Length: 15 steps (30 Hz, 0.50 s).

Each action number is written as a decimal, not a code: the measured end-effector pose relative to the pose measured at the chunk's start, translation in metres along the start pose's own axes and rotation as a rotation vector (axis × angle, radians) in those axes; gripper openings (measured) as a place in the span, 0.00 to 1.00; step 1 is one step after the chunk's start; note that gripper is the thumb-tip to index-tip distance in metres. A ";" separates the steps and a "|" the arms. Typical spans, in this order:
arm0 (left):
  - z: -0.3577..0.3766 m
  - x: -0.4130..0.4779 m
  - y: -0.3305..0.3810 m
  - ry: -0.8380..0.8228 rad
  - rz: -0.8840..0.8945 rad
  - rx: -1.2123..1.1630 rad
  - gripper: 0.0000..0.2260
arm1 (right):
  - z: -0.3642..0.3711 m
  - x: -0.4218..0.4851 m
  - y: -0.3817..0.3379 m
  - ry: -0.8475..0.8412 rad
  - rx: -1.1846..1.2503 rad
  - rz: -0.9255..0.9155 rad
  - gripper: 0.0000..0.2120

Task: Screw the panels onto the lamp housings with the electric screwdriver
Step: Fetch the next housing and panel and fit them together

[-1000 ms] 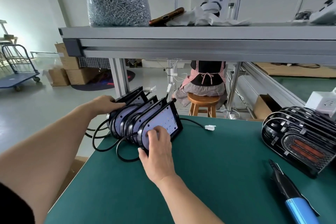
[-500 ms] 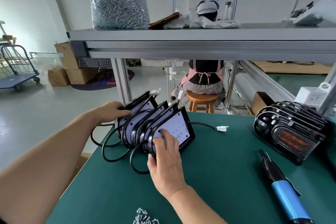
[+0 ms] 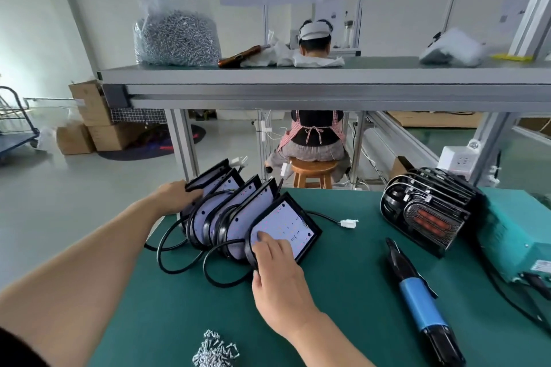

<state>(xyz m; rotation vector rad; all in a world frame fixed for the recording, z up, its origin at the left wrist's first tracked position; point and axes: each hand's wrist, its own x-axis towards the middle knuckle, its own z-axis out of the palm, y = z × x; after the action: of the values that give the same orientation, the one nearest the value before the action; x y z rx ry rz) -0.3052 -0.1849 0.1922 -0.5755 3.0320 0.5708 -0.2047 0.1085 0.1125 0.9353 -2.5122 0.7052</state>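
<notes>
Several black lamp housings (image 3: 229, 205) with white LED panels lean in a row at the left of the green table (image 3: 343, 292), black cables trailing from them. My left hand (image 3: 176, 197) grips the rearmost housing at the table's left edge. My right hand (image 3: 277, 277) holds the bottom edge of the front housing (image 3: 286, 226), fingertips on its panel. The electric screwdriver (image 3: 423, 304), black with a blue grip, lies untouched on the table to the right. A small pile of silver screws (image 3: 214, 351) lies near the front edge.
A stack of finished black housings (image 3: 429, 211) lies at the right, beside a teal power unit (image 3: 518, 241). The shelf above carries a bag of screws (image 3: 176, 36). A person sits on a wooden stool (image 3: 313, 170) beyond the table. A white connector (image 3: 348, 222) lies mid-table.
Both hands have drawn the row of housings rightward and closer across the table. The view has tilted, bringing the screw pile and the teal unit into sight.
</notes>
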 end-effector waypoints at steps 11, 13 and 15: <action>-0.002 -0.010 0.010 0.256 -0.099 -0.163 0.28 | -0.031 -0.050 0.005 -0.021 -0.124 -0.061 0.25; -0.007 -0.012 0.009 0.313 -0.163 -0.254 0.28 | -0.035 -0.056 0.005 0.002 -0.175 -0.043 0.26; -0.013 -0.015 0.006 0.379 -0.230 -0.383 0.28 | -0.038 -0.061 0.006 0.041 -0.201 -0.036 0.26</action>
<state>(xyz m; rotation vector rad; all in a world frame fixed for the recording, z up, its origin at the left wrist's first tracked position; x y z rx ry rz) -0.2929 -0.1792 0.2072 -1.1483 3.1309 1.1580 -0.1590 0.1642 0.1114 0.8819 -2.4685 0.4461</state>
